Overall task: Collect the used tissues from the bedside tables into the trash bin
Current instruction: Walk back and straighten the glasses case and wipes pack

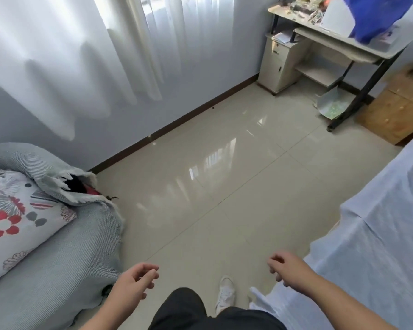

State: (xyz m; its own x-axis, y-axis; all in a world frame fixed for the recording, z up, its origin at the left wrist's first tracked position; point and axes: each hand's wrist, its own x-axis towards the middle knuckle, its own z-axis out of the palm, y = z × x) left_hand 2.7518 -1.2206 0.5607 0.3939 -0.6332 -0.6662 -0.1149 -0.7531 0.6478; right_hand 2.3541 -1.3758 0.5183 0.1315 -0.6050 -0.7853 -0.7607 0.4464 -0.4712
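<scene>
Hands: left hand (pixel 134 282) and right hand (pixel 289 267) hang low, fingers loosely curled, holding nothing; free for picking up, I judge.
Tissues, trash bin: neither in view; wooden cabinet (pixel 391 110) past the bed's (pixel 379 234) far corner may be a bedside table.
Room: open floor (pixel 224 175) between sofa (pixel 57 270) edge and bed edge.

blue bag (pixel 377 17) cut off above.

Prob. wood bedside tbl (pixel 391 113), far rt.
</scene>
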